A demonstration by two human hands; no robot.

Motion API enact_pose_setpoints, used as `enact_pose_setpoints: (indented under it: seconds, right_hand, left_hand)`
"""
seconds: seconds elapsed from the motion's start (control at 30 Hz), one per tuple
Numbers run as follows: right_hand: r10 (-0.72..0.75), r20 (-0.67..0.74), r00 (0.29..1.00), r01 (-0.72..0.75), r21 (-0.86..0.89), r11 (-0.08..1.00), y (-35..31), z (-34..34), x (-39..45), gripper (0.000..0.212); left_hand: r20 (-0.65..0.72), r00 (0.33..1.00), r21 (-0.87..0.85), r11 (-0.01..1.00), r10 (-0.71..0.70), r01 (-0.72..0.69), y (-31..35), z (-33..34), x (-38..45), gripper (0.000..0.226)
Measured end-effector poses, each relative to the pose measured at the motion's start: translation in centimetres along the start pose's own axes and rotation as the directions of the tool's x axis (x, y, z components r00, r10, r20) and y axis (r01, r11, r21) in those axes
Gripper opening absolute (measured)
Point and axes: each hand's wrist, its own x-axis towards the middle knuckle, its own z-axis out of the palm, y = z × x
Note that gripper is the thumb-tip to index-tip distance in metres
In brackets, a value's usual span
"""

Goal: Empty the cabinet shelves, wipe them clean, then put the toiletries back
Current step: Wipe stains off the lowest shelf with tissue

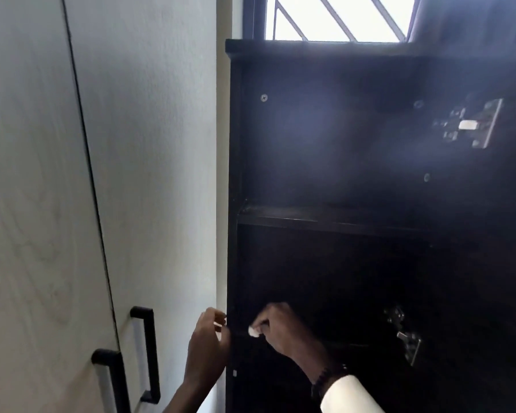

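The dark cabinet (325,129) stands open, and no toiletries show on its shelves. The upper shelf board (325,217) is bare. My right hand (280,329) reaches inside at the level of a lower shelf (349,344) and pinches a small white wipe (253,331) against that shelf's front left corner. My left hand (207,344) is just outside, its fingers curled at the front edge of the cabinet's left side panel (232,263). The space below the lower shelf is too dark to read.
A pale wood-grain wardrobe (72,174) with two black bar handles (149,353) fills the left. Metal door hinges (471,123) sit on the cabinet's right wall. A barred window (334,16) is above the cabinet.
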Motion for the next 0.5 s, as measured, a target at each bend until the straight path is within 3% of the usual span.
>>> enact_pose_setpoints:
  seconds: [0.17, 0.27, 0.33, 0.4, 0.5]
  right_hand:
    - [-0.045, -0.288, 0.957, 0.067, 0.068, 0.995, -2.9, -7.4, -0.8, 0.014]
    - [-0.183, -0.465, 0.866, 0.237, 0.060, 0.970, -7.2, -12.3, -0.9, 0.013]
    - [-0.205, -0.551, 0.809, 0.263, 0.027, 0.964, -9.8, -15.5, -0.1, 0.013]
    - [-0.177, -0.562, 0.808, 0.201, -0.020, 0.979, -11.2, -17.8, 1.9, 0.014]
    - [-0.053, -0.404, 0.913, 0.000, -0.130, 0.992, -12.5, -18.4, 5.3, 0.017]
  left_hand:
    - [-0.161, 0.963, -0.014, 0.975, 0.215, -0.220, 5.2, -2.7, 3.3, 0.023]
    - [-0.237, 0.913, -0.024, 0.938, 0.332, -0.347, 8.9, -4.3, 5.3, 0.024]
    - [-0.273, 0.874, -0.013, 0.906, 0.403, -0.422, 11.1, -5.2, 6.3, 0.025]
    - [-0.280, 0.837, 0.022, 0.874, 0.471, -0.485, 12.9, -6.0, 6.9, 0.028]
    - [-0.237, 0.819, 0.062, 0.850, 0.522, -0.523, 14.7, -6.5, 7.6, 0.032]
